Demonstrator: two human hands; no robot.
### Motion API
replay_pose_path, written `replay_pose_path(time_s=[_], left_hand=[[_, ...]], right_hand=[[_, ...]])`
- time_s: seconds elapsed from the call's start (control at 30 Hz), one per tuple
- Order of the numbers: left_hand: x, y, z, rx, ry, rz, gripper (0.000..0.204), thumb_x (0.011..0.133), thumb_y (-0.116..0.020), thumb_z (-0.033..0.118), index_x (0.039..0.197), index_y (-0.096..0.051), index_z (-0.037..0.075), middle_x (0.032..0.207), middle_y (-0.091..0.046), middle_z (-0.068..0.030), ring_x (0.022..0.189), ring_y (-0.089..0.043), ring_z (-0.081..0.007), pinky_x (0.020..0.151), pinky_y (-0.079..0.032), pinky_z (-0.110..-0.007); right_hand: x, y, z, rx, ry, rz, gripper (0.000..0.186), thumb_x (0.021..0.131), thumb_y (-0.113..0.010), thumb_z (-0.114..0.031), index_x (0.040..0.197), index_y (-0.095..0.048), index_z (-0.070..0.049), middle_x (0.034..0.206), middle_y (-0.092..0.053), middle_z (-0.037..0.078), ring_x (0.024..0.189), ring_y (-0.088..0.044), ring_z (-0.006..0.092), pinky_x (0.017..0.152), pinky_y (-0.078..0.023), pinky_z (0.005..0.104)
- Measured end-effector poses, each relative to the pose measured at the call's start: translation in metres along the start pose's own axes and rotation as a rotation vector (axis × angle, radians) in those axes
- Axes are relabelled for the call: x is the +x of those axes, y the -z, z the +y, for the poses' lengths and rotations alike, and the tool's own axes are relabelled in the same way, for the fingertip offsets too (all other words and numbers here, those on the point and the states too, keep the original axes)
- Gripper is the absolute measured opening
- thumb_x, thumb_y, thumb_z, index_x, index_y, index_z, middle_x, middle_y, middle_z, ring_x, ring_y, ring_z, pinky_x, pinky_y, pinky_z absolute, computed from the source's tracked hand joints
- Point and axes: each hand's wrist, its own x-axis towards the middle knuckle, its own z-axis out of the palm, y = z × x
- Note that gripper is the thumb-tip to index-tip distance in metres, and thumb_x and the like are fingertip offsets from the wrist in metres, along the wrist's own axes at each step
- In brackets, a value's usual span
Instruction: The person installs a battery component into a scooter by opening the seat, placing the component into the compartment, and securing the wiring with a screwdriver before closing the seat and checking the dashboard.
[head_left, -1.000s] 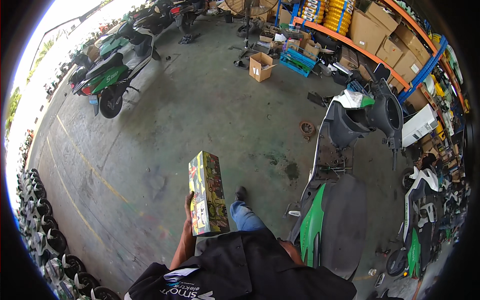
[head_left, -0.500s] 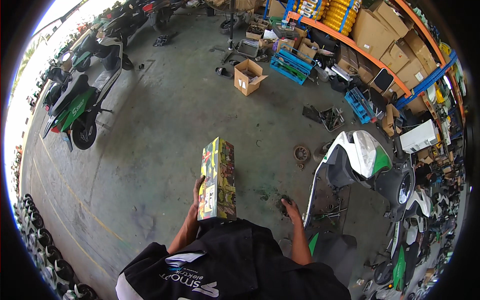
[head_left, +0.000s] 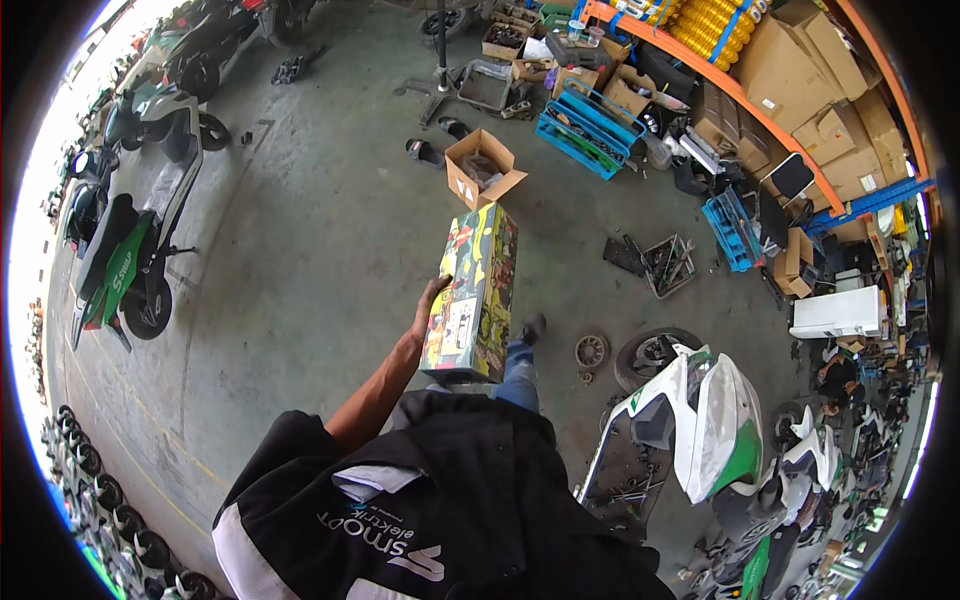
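Note:
My left hand point(head_left: 431, 302) grips a long cardboard box point(head_left: 483, 290) printed in yellow, green and dark patterns. Its fingers lie against the box's left side; the fingertips around the far side are hidden. The box is held up in front of my body, tilted away from me, above the concrete floor. Just past its far end stands an open brown carton point(head_left: 484, 166) with something grey inside. My right hand does not show.
A partly dismantled white and green scooter point(head_left: 715, 425) stands at the right, with a loose wheel point(head_left: 655, 358) and a rusty hub point(head_left: 592, 350) beside it. Blue toolboxes point(head_left: 588, 130) and a metal tray point(head_left: 668, 266) lie ahead right. Another scooter point(head_left: 130, 255) is parked left.
I have stepped forward; a leg and shoe now show. The box has moved up and right, closer to the carton. My right hand, earlier beside the scooter, has left the view.

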Motion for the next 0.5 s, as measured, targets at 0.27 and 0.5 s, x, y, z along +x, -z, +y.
replay_pose_path(time_s=[0.27,0.5], left_hand=[[0.167,-0.072,0.030,-0.142,-0.209,0.070,0.060,0.092,-0.052,0.049,0.122,-0.058,-0.003,0.102,-0.072,-0.0180,0.080,-0.074,-0.0259,0.077,-0.061,-0.037],[0.270,-0.133,0.059,-0.358,-0.327,0.060,0.057,0.092,-0.052,0.047,0.118,-0.059,-0.003,0.098,-0.073,-0.0178,0.074,-0.074,-0.0265,0.072,-0.062,-0.037]], right_hand=[[0.161,0.127,-0.225,-0.046,-0.027,-0.043,0.057,0.088,-0.067,-0.055,0.118,-0.065,-0.006,0.083,-0.062,0.005,0.066,-0.061,0.0204,0.058,-0.050,0.0368],[0.291,0.266,-0.582,-0.230,0.294,0.016,0.044,0.091,-0.062,-0.053,0.093,-0.059,-0.010,0.070,-0.058,0.003,0.053,-0.057,0.0172,0.043,-0.042,0.0288]])
